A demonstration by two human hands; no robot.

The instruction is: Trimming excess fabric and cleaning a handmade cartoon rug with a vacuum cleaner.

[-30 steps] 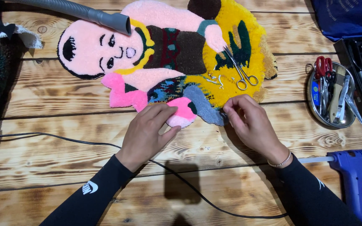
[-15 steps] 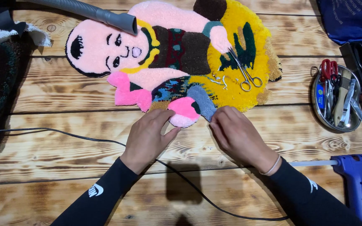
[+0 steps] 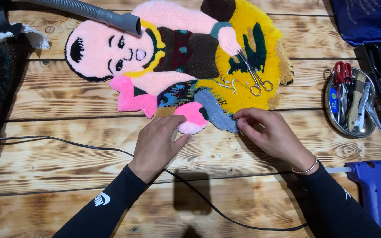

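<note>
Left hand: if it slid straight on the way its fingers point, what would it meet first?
The left hand already touches the tufted rug at its pink rounded patch; going on, it would probably press further onto that patch.

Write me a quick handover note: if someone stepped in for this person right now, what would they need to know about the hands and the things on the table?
Left hand: lies flat, fingers against the pink tufted foot at the lower edge of the rug.
Right hand: fingertips pinch the rug's grey edge; whether it holds anything small cannot be told.
Scissors lie on the yellow part of the rug, with a few cut yarn bits beside them.
Grey hose rests over the rug's top left.
Metal tray of tools is to the right, blue glue gun at lower right.
A black cable crosses the wooden table.
</note>
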